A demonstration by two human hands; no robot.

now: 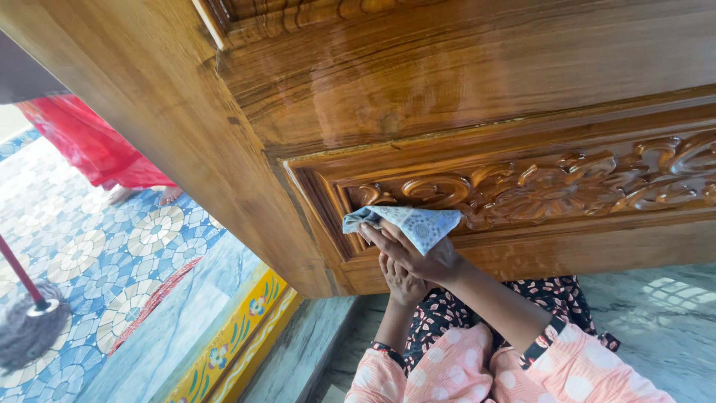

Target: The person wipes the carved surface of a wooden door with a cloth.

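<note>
Right hand [418,254] pinches the soft, light cloth [406,224] against the door's carved panel [567,186], near its left corner; left hand [403,282] rests flat, fingers together, below.

Door [462,82]: varnished wood, high gloss, carved relief panel [537,186]. Cloth [406,224]: soft woven fabric, matt, printed. Floor [656,321]: polished marble. Mop [26,328]: fuzzy yarn head.

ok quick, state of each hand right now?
Right hand: shut on the folded light blue patterned cloth, pressing it against the carved glossy wooden door.
Left hand: beneath the right, holding nothing visible; open or closed unclear.
</note>
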